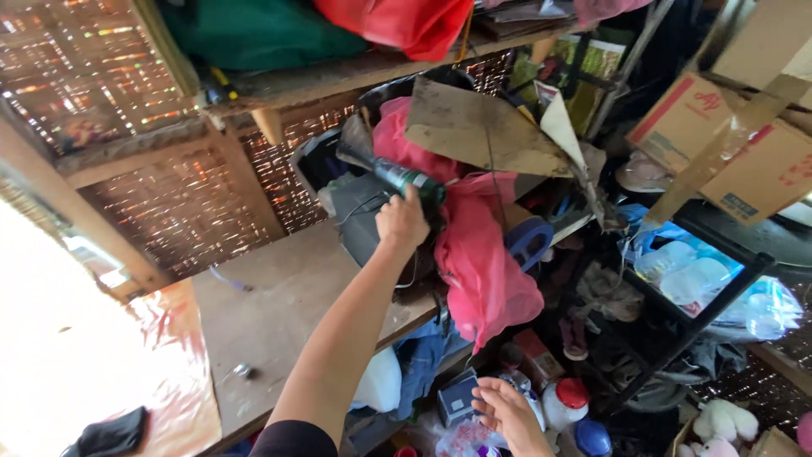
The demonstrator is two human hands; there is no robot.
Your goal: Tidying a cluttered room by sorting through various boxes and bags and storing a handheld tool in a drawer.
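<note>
My left hand (403, 222) reaches out over a wooden bench (279, 296) and grips a green and black power tool (412, 180). The tool's black nose points left, and it sits against a dark bag and a pink cloth (484, 262). A bent piece of cardboard (478, 135) hangs just above the tool. My right hand (507, 415) is low at the bottom. Its fingers are spread and it holds nothing. It hovers near a white bottle with a red cap (567, 402) and a small blue box (458, 396).
A woven bamboo wall (178, 211) backs the bench. A shelf above carries green and red bundles. A black metal rack (706, 309) with plastic bags stands at right, with cardboard boxes (727, 144) above it and plush toys (719, 421) below. A black pouch (110, 433) lies at lower left.
</note>
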